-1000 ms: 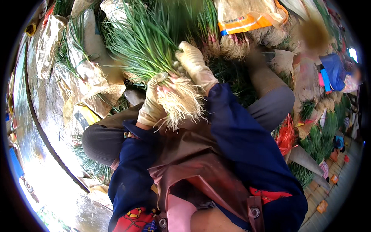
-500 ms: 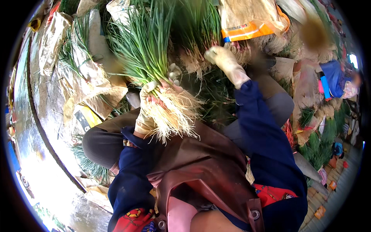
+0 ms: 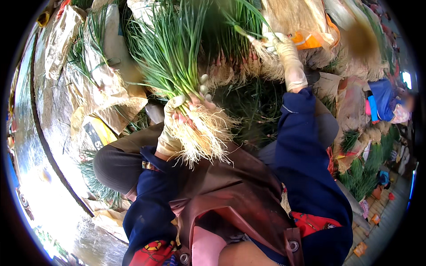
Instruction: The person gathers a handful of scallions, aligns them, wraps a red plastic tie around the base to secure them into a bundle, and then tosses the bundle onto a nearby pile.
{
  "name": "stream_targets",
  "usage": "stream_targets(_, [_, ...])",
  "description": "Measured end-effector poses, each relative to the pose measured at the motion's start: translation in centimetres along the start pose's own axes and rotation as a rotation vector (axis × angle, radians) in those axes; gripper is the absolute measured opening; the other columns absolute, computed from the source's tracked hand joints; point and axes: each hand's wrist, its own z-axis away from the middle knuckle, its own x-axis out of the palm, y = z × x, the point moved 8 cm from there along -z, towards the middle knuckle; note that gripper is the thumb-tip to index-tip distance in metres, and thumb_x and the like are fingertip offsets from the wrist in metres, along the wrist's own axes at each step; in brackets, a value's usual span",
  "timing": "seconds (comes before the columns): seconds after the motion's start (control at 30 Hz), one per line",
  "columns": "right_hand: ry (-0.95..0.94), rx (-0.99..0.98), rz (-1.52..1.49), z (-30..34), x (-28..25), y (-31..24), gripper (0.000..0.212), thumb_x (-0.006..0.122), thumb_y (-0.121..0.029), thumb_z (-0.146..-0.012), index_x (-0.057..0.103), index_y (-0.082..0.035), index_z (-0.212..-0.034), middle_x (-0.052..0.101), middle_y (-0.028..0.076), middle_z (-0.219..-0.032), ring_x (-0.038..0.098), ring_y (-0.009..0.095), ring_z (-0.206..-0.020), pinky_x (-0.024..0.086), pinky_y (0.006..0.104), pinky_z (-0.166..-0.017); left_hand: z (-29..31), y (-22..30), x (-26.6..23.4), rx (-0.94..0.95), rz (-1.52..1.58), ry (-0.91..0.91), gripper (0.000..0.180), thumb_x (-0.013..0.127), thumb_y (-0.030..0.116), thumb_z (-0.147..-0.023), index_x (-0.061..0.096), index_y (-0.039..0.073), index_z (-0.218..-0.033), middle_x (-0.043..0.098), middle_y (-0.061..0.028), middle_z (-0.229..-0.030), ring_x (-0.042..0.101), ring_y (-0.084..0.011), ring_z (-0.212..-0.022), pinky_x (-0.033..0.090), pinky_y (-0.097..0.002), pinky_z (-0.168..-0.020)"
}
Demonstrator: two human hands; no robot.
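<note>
Well — L grip (image 3: pixel 167 135) clamped round onion bunch (image 3: pixel 184 86) nr bulbs (image 3: pixel 181 119), R grip (image 3: pixel 284 49) pinching another stalk (image 3: pixel 242 31).

Bunched green onions (image 3: pixel 177 57), sacks (image 3: pixel 290 17) and a brown apron (image 3: pixel 224 179) show a produce workplace.

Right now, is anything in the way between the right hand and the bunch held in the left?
Nothing visible stands between the right hand and the onion bunch in the left hand. Other rooted onions line the gap's far side, and loose green leaves lie below.
</note>
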Motion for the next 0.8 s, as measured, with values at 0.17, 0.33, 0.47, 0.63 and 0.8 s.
stream_targets(0.17, [0.328, -0.164, 0.748, 3.2, -1.3, -3.2, 0.027, 0.061, -0.024, -0.089, 0.063, -0.012, -0.113, 0.069, 0.005, -0.092, 0.063, 0.013, -0.073, 0.052, 0.0252, -0.062, 0.2, -0.1, -1.4, 0.012, 0.0, 0.05, 0.07, 0.057, 0.022, -0.081, 0.029, 0.0, -0.141, 0.059, -0.0111, -0.117, 0.059, -0.0258, -0.105, 0.049, -0.043, -0.093])
stream_targets(0.33, [0.11, -0.357, 0.577, 4.9, 5.9, -2.7, 0.027, 0.062, -0.044, -0.083, 0.068, -0.019, -0.09, 0.069, 0.006, -0.089, 0.065, 0.024, -0.075, 0.05, 0.0369, -0.065, 0.3, 0.4, -1.1, 0.023, -0.108, 0.048, 0.067, 0.057, 0.023, -0.082, 0.032, 0.0, -0.14, 0.06, -0.0116, -0.116, 0.061, -0.029, -0.102, 0.051, -0.0443, -0.089])
stream_targets(0.47, [-0.085, 0.001, 0.986, 2.8, 9.6, 2.0, 0.058, 0.05, -0.066, -0.081, 0.068, -0.013, -0.097, 0.068, 0.011, -0.094, 0.064, 0.03, -0.089, 0.049, 0.0396, -0.075, -0.1, 0.1, -0.9, 0.034, -0.12, 0.064, 0.065, 0.056, 0.025, -0.083, 0.035, 0.0, -0.139, 0.061, -0.0116, -0.113, 0.063, -0.0301, -0.097, 0.051, -0.045, -0.086])
stream_targets(0.63, [-0.114, 0.024, 0.863, 1.5, 12.3, 4.0, 0.056, 0.053, -0.063, -0.081, 0.068, -0.011, -0.096, 0.068, 0.012, -0.089, 0.063, 0.033, -0.087, 0.047, 0.0405, -0.082, 0.0, 0.2, -1.1, 0.015, -0.139, 0.058, 0.062, 0.056, 0.022, -0.083, 0.037, -0.001, -0.137, 0.06, -0.0132, -0.112, 0.062, -0.03, -0.098, 0.049, -0.0454, -0.09])
stream_targets(0.8, [-0.359, 0.213, -0.726, 3.6, 8.2, 3.0, 0.031, 0.06, -0.039, -0.09, 0.071, -0.009, -0.09, 0.067, 0.005, -0.075, 0.062, 0.016, -0.074, 0.049, 0.0352, -0.069, -0.2, -0.4, -1.3, -0.025, -0.043, 0.029, 0.06, 0.054, 0.022, -0.084, 0.037, 0.0, -0.137, 0.059, -0.013, -0.115, 0.058, -0.0297, -0.106, 0.047, -0.0464, -0.093])
